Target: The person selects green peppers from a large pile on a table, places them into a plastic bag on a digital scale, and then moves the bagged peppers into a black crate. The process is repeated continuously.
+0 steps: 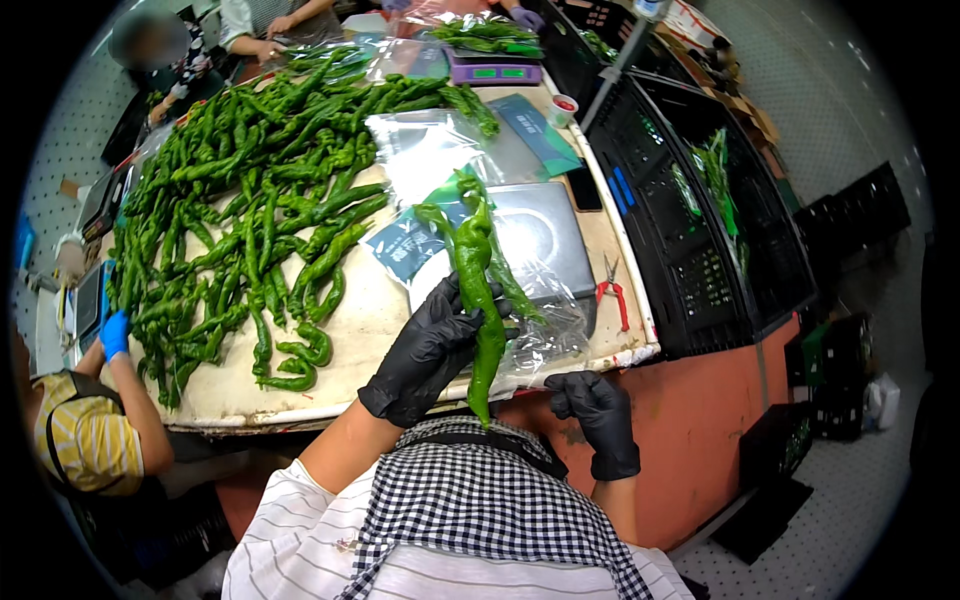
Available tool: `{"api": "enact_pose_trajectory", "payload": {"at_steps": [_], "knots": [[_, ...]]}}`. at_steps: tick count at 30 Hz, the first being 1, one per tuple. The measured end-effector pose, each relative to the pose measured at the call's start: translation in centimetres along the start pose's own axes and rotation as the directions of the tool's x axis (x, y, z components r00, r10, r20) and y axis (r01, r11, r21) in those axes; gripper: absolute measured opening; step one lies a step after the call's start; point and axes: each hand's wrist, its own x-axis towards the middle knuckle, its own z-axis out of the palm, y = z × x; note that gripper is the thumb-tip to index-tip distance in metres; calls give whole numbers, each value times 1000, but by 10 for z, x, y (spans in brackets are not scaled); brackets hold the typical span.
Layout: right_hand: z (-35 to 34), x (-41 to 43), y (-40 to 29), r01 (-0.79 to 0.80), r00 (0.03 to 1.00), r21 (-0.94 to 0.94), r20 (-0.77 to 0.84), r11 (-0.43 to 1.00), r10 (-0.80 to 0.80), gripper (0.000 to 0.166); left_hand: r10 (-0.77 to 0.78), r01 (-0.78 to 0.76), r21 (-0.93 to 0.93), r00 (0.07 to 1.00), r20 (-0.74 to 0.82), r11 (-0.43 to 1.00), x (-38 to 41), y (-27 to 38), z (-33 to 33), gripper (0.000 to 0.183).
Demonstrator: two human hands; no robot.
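Note:
My left hand (pixel 427 352), in a black glove, holds a long, twisted green pepper (pixel 480 300) upright above the near table edge. Behind it, a clear plastic bag (pixel 551 322) with more green peppers (pixel 514 289) inside lies partly over a scale with a metal top (pixel 544 225). My right hand (pixel 596 420), also gloved in black, is just off the table's near right corner. Its fingers are curled in, and I see nothing in them. A large heap of green peppers (pixel 255 172) covers the table's left and middle.
Red-handled snips (pixel 613 296), a phone (pixel 583 187) and a small cup (pixel 562 110) lie along the right edge. Black crates (pixel 675 225) stand close to the right. A purple scale (pixel 495 71) bears bagged peppers at the back. A co-worker's blue-gloved hand (pixel 115 335) touches the heap.

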Motion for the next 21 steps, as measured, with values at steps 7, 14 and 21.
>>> {"api": "enact_pose_trajectory", "payload": {"at_steps": [7, 14, 21], "knots": [[46, 17, -24, 144, 956, 112, 241, 983, -167, 44, -15, 16, -15, 998, 66, 1000, 27, -14, 27, 63], [45, 3, -62, -129, 967, 404, 252, 906, 25, 53, 76, -75, -182, 997, -5, 980, 45, -13, 10, 52], [56, 12, -63, 141, 967, 279, 165, 950, -192, 42, 50, 7, -584, 995, 81, 812, 47, -7, -6, 46]]}}
